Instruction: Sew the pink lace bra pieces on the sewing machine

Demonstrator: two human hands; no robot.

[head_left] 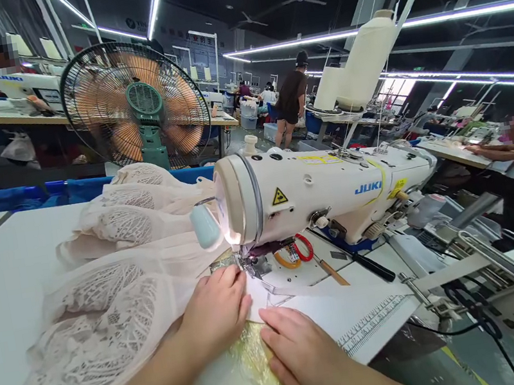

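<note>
A pale garment (pixel 122 298) lies across the white table (pixel 13 257) at the left of a JUKI sewing machine (pixel 296 193), its lace cups (pixel 113 332) facing up. The garment's long axis runs from just below the fan (pixel 145 103) toward the near left corner, with the cups bulging leftward and the smoother mesh side turned toward the machine. The worker's left hand (pixel 219 309) lies palm down at the lit presser foot (pixel 248 262), its fingers together and pointing at the needle area; the right hand (pixel 306 354) rests nearer, its fingers slightly bent and pointing forward and left, beside a shiny yellowish patch (pixel 247 350). Whether either hand pinches cloth cannot be told. The machine's arm stretches rightward and slightly away. Under it, a black-handled tool (pixel 373 267) and a wooden-handled tool (pixel 334 273) lie aslant, handles toward the near right. Ruler marks (pixel 375 323) edge the table, a thread cone (pixel 370 60) stands above the machine, and a person (pixel 292 99) stands beyond.
</note>
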